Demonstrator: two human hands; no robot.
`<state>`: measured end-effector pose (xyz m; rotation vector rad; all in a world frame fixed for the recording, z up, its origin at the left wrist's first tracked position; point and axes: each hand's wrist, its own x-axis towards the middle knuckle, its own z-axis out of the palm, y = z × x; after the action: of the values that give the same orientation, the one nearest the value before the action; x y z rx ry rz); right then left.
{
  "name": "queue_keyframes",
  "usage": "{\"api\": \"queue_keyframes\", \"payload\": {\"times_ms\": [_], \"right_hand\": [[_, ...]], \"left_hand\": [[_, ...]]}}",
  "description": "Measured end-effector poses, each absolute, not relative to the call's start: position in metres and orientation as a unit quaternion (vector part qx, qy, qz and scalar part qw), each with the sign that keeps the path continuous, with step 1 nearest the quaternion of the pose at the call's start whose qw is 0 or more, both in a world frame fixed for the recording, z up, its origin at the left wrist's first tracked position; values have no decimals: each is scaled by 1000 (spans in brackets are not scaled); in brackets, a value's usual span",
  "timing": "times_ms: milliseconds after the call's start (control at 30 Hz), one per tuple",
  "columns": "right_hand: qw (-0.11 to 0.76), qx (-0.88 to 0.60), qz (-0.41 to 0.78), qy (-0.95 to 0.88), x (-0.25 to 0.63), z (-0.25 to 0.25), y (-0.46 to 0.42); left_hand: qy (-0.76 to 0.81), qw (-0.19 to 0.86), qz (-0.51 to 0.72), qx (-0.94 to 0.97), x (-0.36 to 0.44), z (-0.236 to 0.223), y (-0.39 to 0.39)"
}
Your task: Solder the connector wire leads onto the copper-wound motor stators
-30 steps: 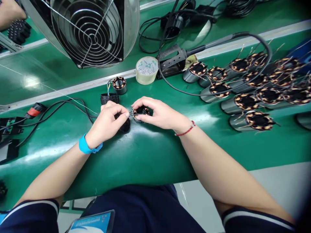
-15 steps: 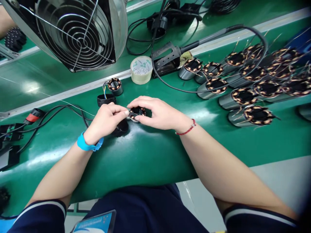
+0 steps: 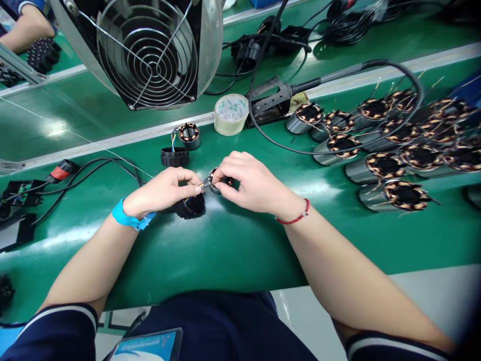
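A small motor stator (image 3: 213, 183) with copper windings stands on the green bench, mostly covered by my right hand (image 3: 251, 184). The fingers of that hand are bent in a pinch at the stator's top, and whatever is between the tips is hidden. My left hand (image 3: 171, 189), to the left, pinches thin wires (image 3: 205, 184) between thumb and forefinger; a yellow one shows, and they run toward the stator. Below the left fingertips lies a black plastic cap (image 3: 193, 206) with coloured wires inside.
Behind my hands stand another stator (image 3: 189, 135) and a black ribbed cap (image 3: 175, 156). A caged fan (image 3: 154, 67) hangs over the bench. Beyond are a tape roll (image 3: 231, 115) and an iron holder (image 3: 270, 103). Several stators (image 3: 394, 195) fill the right; cables (image 3: 93, 168) lie left.
My view has shifted, so bench items appear slightly lower and to the right. My right fingers have drawn closer together at the stator. The left fingertips have pulled back slightly, exposing more wire.
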<state>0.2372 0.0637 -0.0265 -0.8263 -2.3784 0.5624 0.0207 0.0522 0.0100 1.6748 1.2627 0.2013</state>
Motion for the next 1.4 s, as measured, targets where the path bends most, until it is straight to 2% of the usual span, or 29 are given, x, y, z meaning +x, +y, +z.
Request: {"api": "queue_keyframes", "payload": {"times_ms": [200, 333, 600, 767, 900, 1233, 1400], "right_hand": [[267, -323, 209, -884, 231, -31, 62], [288, -315, 199, -882, 230, -34, 62], [352, -332, 272, -832, 235, -37, 70], [338, -317, 420, -780, 230, -50, 76], [335, -315, 459, -760, 229, -48, 76], [312, -325, 397, -800, 224, -39, 71], [280, -348, 406, -797, 224, -36, 69]], "left_hand": [[521, 533, 115, 657, 20, 6, 52], [529, 527, 117, 655, 20, 3, 53], [533, 515, 127, 659, 20, 3, 52], [525, 517, 135, 663, 19, 4, 54], [524, 515, 134, 666, 18, 6, 56], [522, 504, 125, 677, 19, 4, 56], [523, 511, 125, 670, 20, 2, 56]]}}
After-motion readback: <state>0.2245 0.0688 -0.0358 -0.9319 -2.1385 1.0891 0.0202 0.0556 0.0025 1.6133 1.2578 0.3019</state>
